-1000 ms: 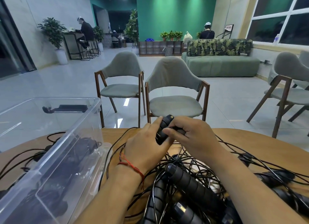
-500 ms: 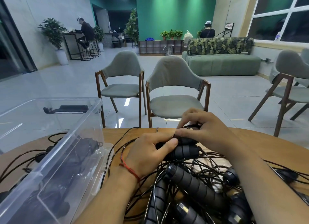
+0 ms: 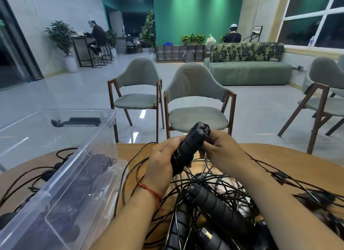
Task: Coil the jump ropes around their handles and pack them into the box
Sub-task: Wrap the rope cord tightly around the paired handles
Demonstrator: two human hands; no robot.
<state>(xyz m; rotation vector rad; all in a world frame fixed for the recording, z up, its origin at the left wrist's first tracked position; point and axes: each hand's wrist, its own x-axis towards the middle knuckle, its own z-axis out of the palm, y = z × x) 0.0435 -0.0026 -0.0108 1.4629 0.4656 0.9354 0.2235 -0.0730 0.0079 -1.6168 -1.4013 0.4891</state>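
Nearest the camera, a tangled pile of jump ropes (image 3: 226, 189) lies on the wooden table (image 3: 283, 156), thin black cords looping over several loose ribbed black handles, one of which (image 3: 216, 203) lies slantwise on top of the heap between the two forearms. To the left stands the clear plastic box (image 3: 83, 167), tilted in the view, with dark bundled ropes showing through its wall; more cords trail over the table around and behind it. A red string bracelet (image 3: 150, 191) sits on the left wrist. Just beyond the pile both hands are raised above the table and hold a pair of handles (image 3: 189, 145) pressed side by side, pointing up and away towards the right, their two end caps uppermost. The left hand (image 3: 162, 166) has its fingers wrapped round the lower part of the pair, where cord is wound, while the right hand (image 3: 221, 147) grips the upper part just below the caps, its fingers curled against the grip. The pair is in the air, to the right of the box and apart from it. Past the table edge stand two grey chairs (image 3: 197, 104), then a green sofa (image 3: 249, 72), and far back a few seated people by a green wall.
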